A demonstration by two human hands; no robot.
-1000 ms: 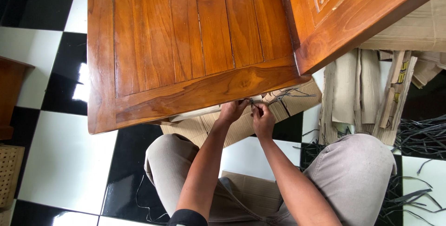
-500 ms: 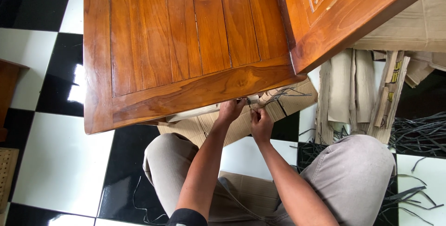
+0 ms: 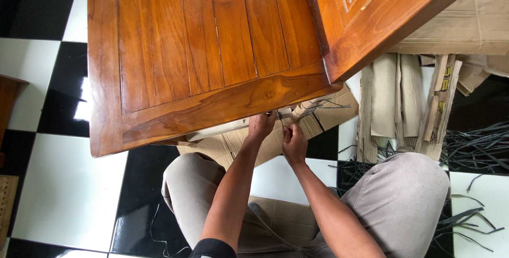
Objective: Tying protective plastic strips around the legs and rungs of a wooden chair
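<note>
my left hand (image 3: 261,125) is just under the near edge of the wooden table top (image 3: 201,51), the fingers curled and closed on a thin dark strap (image 3: 280,115). my right hand (image 3: 294,142) is just beside it, a little nearer to me, fingers pinched on the same strap as far as i can see; the exact grip is too small to tell. the strap runs between the two hands, above a flat cardboard piece (image 3: 318,123) that lies on the checkered floor (image 3: 69,194).

i think the strap could slip from my fingers if i pull hard, because it is thin and looks smooth. my knuckles could also hit the table edge, which hangs very close above them.

the room is narrow here: the table top above, my knees (image 3: 403,194) on both sides. more loose dark straps (image 3: 477,147) lie on the floor at the right, and could tangle.
</note>
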